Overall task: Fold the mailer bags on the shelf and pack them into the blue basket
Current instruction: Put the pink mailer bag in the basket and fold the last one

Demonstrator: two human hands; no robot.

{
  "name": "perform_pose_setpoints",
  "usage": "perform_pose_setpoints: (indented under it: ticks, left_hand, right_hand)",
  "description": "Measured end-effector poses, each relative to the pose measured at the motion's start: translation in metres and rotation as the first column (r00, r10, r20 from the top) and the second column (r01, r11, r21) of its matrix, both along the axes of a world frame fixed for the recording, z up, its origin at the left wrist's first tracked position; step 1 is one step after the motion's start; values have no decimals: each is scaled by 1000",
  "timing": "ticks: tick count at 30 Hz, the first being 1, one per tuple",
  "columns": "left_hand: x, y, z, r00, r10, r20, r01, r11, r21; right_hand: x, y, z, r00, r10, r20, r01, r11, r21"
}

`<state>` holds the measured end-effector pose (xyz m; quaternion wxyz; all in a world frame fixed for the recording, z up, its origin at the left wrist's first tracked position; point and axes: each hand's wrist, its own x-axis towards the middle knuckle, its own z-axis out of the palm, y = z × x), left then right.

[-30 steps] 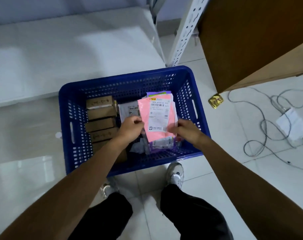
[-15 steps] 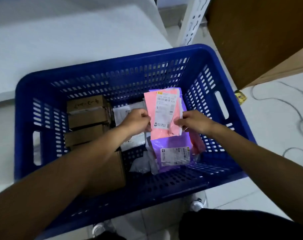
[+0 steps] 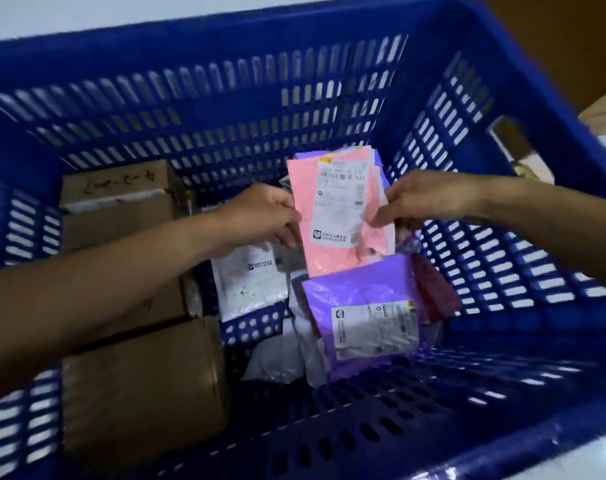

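We have both grips closed on the pink mailer [image 3: 329,258]: left hand [image 3: 263,216] and right hand [image 3: 429,199] pinch its side edges, centre frame, inside the blue basket [image 3: 225,98]. Risk: if we release unevenly, its fold likely springs open or it slides off the purple mailer [image 3: 357,292]

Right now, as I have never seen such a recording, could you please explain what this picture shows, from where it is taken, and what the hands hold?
No machine here: these are a person's two bare hands. The camera sits on the person's head and looks down into a blue basket. The left hand and the right hand pinch a pink mailer bag by its sides. In the basket lie cardboard boxes at the left, a white mailer bag and a purple mailer bag.
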<state>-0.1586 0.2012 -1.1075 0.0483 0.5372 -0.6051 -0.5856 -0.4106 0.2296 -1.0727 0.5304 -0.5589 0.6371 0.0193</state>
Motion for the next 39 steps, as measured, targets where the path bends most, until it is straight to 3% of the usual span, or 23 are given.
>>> perform_pose_setpoints:
  ticks: [4,9,13,17,23,28,35,39]
  left_hand:
    - [5,18,-8,994,33,-109,-18,991,131]
    - [10,37,-15,984,116,-137,-75,958,278]
    - [18,41,-23,985,94,-146,-58,970,235]
    - [18,55,-32,992,-44,-120,74,964,254]
    - [8,77,-47,972,-217,-85,232,933,274]
    - [5,68,-47,972,-223,-79,235,945,229]
    - [1,15,-31,994,-97,-51,102,989,107]
    - [-8,-14,-25,996,27,-84,-30,999,-33]
  right_hand:
    - [10,-6,4,979,167,-116,-166,986,15]
    - [5,-3,11,929,352,-115,-338,933,125]
    - [8,1,4,842,508,-184,-465,855,231]
    - [18,-1,-3,742,565,-361,-544,822,169]
    - [25,-6,-2,649,611,-453,-629,766,132]
    - [21,-20,0,618,604,-504,-641,758,122]
    - [14,-40,13,660,490,-570,-545,834,86]
    - [11,-47,15,731,315,-605,-384,923,16]
